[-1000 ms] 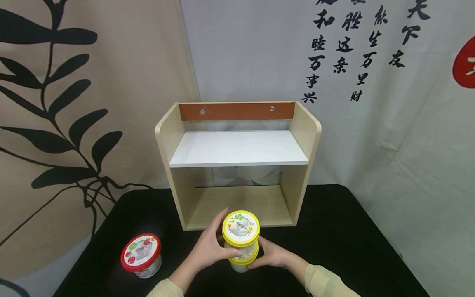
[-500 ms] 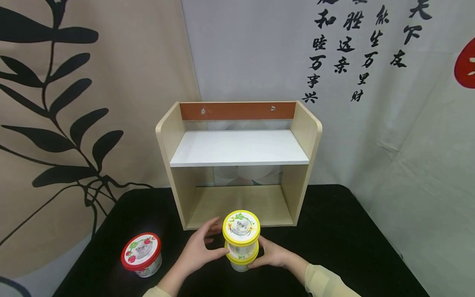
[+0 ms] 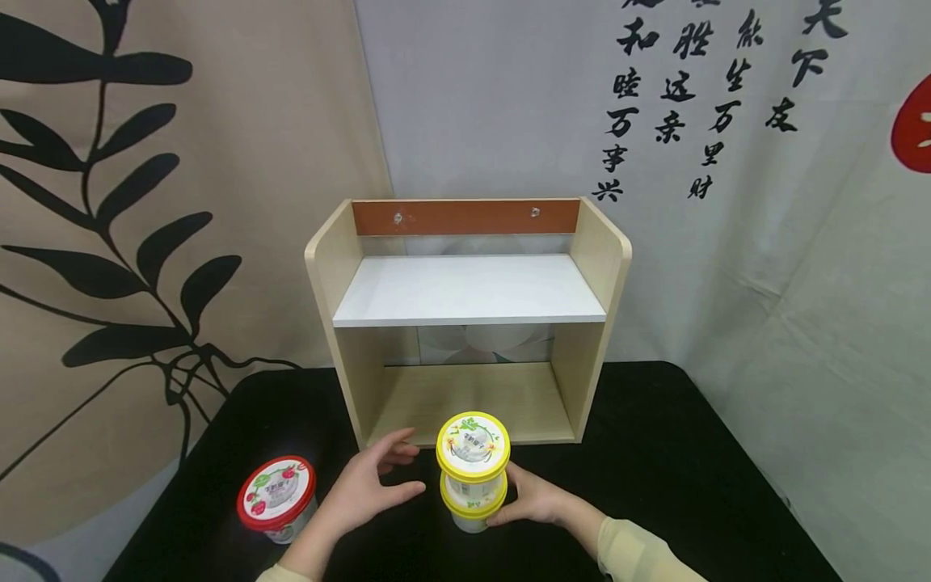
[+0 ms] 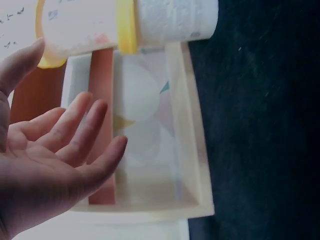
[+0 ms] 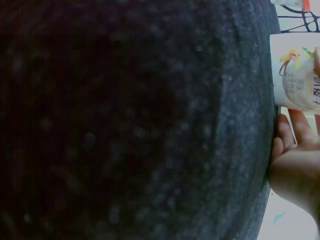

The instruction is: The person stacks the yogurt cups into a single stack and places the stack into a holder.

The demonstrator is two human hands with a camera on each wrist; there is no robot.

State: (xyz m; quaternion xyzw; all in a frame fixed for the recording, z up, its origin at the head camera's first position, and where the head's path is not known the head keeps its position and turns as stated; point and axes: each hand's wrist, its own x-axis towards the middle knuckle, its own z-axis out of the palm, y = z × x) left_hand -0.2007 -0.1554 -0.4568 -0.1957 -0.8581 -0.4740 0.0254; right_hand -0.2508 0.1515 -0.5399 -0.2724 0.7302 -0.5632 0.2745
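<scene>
Two round paper tubs with yellow lids stand stacked in front of the shelf. The upper tub (image 3: 473,446) shows a white, flower-printed lid; the lower tub (image 3: 469,521) rests on the black table. My right hand (image 3: 537,495) grips the lower tub from its right side, and the right wrist view catches that tub (image 5: 295,75) above the fingers. Left of the stack, my left hand (image 3: 367,482) is held apart from it, thumb and fingers spread with nothing between them. In the left wrist view, this hand (image 4: 55,155) has loosely extended fingers below the stacked tubs.
A similar tub with a red lid (image 3: 276,495) stands on the left of the black table (image 3: 698,485), beside my left forearm. Behind the stack is a two-level wooden shelf unit (image 3: 469,289) with a white upper board. Printed cloth hangs behind it.
My left hand has let go of the upper yellow-lidded tub and moved left, away from the stack. My right hand and both stacked tubs have stayed in place.
</scene>
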